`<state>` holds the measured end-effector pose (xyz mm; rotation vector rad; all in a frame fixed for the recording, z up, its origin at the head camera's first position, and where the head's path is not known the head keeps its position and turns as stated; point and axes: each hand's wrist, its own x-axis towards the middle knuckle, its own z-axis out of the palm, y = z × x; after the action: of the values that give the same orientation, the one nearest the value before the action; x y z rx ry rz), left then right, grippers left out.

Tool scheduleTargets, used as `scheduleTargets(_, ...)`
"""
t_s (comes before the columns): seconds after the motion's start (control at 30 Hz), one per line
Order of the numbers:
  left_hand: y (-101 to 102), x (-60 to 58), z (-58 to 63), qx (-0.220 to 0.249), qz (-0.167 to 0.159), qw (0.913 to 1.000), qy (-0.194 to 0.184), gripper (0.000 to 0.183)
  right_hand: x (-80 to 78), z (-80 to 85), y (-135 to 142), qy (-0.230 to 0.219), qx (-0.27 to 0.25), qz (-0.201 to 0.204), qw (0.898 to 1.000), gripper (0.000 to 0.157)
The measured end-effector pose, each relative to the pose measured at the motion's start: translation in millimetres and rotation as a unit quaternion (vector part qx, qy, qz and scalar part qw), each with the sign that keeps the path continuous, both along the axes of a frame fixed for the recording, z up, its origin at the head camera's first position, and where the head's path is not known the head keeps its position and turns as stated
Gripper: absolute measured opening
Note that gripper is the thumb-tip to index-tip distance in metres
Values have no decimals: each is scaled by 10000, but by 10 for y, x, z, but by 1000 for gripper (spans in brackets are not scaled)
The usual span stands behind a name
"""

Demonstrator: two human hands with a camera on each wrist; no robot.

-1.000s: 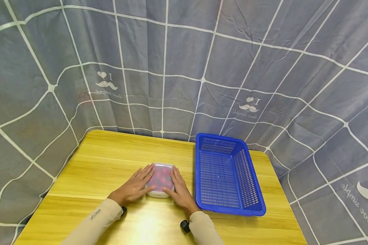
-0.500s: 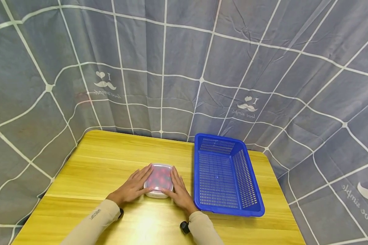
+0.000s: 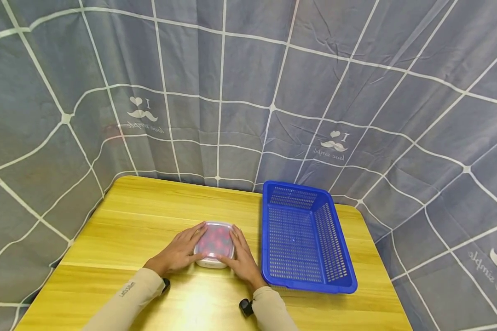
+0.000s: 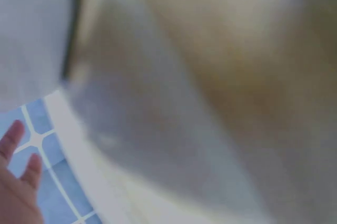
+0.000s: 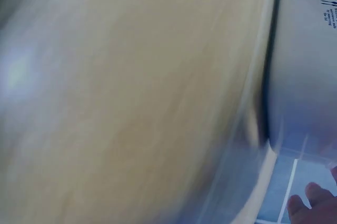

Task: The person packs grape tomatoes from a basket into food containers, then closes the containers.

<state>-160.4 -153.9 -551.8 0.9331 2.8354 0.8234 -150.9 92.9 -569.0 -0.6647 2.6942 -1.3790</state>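
Observation:
A small white food container (image 3: pixel 210 264) with a translucent lid (image 3: pixel 214 240) stands on the table between my hands. Red and some greenish contents show blurred through the lid. My left hand (image 3: pixel 178 250) lies along the container's left side, fingertips at the rim and thumb on the near edge. On the other side my right hand (image 3: pixel 243 257) mirrors it, fingers over the right rim and thumb at the near corner. The right wrist view shows the container's white wall (image 5: pixel 305 71) with small dark print, and fingers (image 5: pixel 316 195) spread beside it.
A blue perforated plastic basket (image 3: pixel 266 230) stands on the wooden table (image 3: pixel 149 202) close to the right forearm. Behind the table hangs a grey curtain (image 3: pixel 248 69) with white grid lines. A dark wrist strap (image 3: pixel 246 307) sits at the right sleeve.
Both hands stay on the container's sides. The fingertips of both hands bend a little more over the rim, and the right wrist has shifted slightly left.

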Motion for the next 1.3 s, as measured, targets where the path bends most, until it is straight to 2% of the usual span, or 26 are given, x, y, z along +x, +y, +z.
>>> scheduleTargets(0.13,10,-50,55,-26,-29,10000,-64,78,-35,31,-85,29,38,-103,9999,84)
scheduleTargets(0.27,45,-81,39,6,-101,9999,-83,83,-67,60,-185,12,224,-96,9997,82)
scheduleTargets(0.4,81,-90,-8,-6,-109,9999,29,87,-90,79,-257,178,561,-280,9979,81)
scheduleTargets(0.6,94,-90,-37,-168,-3,9990,406,87,-93,76,-302,384,1206,-582,9903,82)
scheduleTargets(0.7,101,-89,-29,-257,-29,9988,418,87,-82,71,-306,392,1338,-637,9882,82)
scheduleTargets(0.9,150,-94,-18,-242,-64,9989,397,90,-80,71,-312,472,1358,-663,9874,81)
scheduleTargets(1.1,161,-84,-88,-116,6,9987,496,90,-77,61,-310,465,1362,-679,9873,81)
scheduleTargets(1.3,141,-57,-139,100,53,9983,579,87,-69,22,-305,547,1151,-630,9898,84)
